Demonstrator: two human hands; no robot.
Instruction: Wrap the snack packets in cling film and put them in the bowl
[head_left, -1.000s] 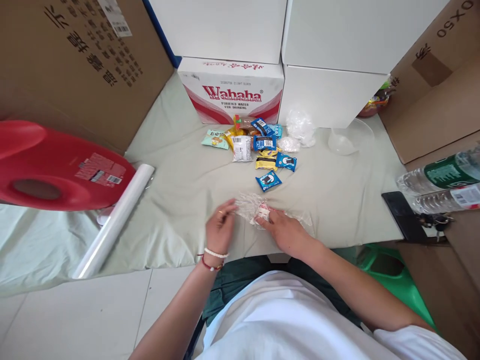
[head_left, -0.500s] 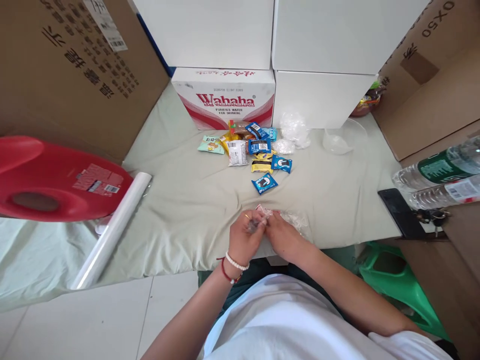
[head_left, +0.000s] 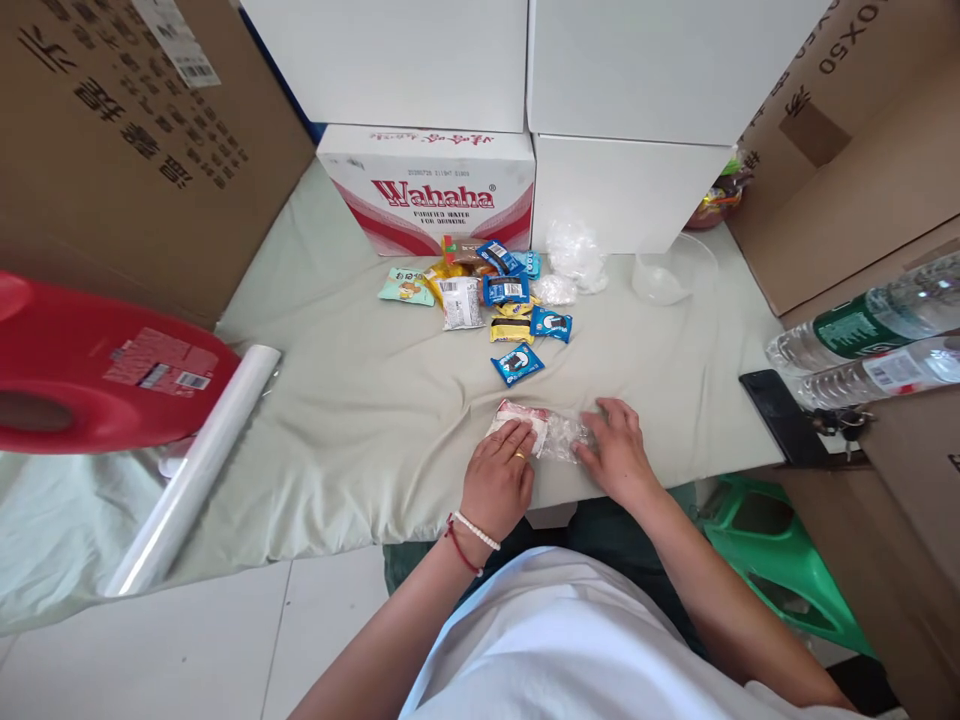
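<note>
Near the table's front edge, a small white-and-red snack packet (head_left: 534, 416) lies with crinkled clear plastic film (head_left: 564, 436) spread out on its right. My left hand (head_left: 504, 472) rests on the packet with its fingers lying flat, covering part of it. At the film's right edge is my right hand (head_left: 621, 450), its thumb and fingers apart, fingertips touching or just beside the film. Just beyond the hands lies a blue snack packet (head_left: 517, 364). Farther back sit a yellow snack packet (head_left: 512, 329) and a pile of several other small packets.
A Wahaha carton (head_left: 439, 195) and white boxes stand behind the pile. Crumpled clear plastic (head_left: 576, 256) and a clear plastic bowl (head_left: 675, 272) are at the back. A white film roll (head_left: 196, 470) and red jug (head_left: 112, 365) lie left; bottles (head_left: 877, 325) and a phone (head_left: 784, 415) right.
My hands were close together, fingers bunched over the packet and film. They have moved apart, the left now flat on the packet, the right shifted rightward and opened. The view has shifted slightly.
</note>
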